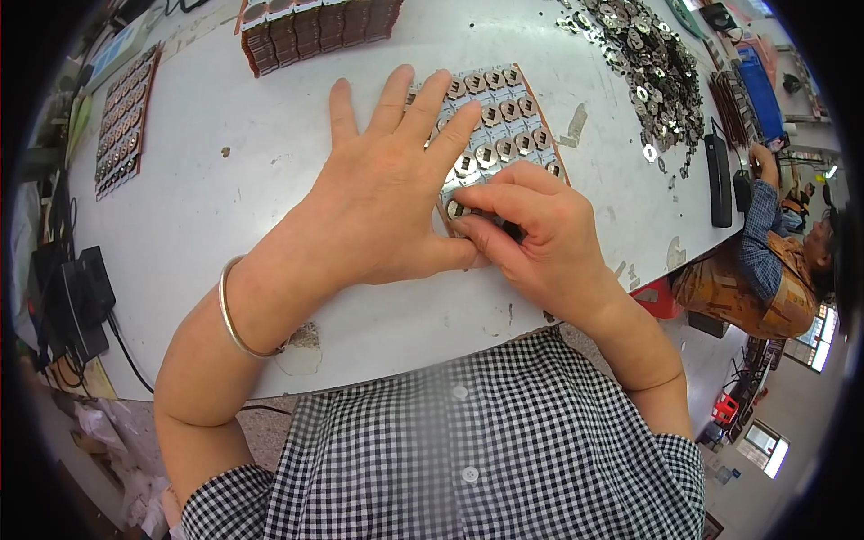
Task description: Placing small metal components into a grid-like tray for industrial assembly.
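Note:
A panel [495, 132] of small boards lies on the table, with rows of round metal pieces, many bearing a dark square. My left hand [382, 171] rests over the panel's left side, fingers spread, covering part of it. My right hand [540, 229] is closed in a pinch at the panel's near left corner. Between its finger and thumb tips shows a round metal piece [456, 210]. Something dark shows under the right palm; I cannot make out what it is. The left thumb reaches close to the right thumb.
Stacked brown panels [319, 36] stand at the back. Another filled panel [129, 121] lies far left. Loose metal pieces [652, 72] are heaped at back right, near a black bar-shaped object [718, 180]. Black devices with cables [81, 301] sit left. A co-worker [765, 261] sits at right.

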A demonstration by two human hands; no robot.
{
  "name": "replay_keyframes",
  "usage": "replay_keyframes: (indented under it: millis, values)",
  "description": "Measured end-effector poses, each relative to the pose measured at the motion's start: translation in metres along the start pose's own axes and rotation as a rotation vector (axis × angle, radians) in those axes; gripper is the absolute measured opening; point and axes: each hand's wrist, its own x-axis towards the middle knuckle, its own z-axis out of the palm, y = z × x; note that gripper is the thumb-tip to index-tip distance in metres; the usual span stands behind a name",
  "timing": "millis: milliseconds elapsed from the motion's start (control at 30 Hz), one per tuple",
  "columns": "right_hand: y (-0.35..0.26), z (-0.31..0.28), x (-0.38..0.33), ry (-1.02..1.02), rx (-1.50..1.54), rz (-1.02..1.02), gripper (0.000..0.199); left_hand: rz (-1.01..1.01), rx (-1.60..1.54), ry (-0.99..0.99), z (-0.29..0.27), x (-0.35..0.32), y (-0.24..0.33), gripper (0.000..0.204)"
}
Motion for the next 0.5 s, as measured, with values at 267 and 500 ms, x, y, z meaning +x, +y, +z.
replay_keyframes:
  millis: [267,500]
  values:
    - [0.005,-0.002,0.005,-0.044,0.024,-0.069,0.02,-0.019,0.001,-0.06,-0.006,0.002,0.002,0.113]
    - [0.019,-0.014,0.014,-0.009,0.072,-0.149,0.023,-0.026,-0.017,-0.135,-0.018,0.002,-0.003,0.115]
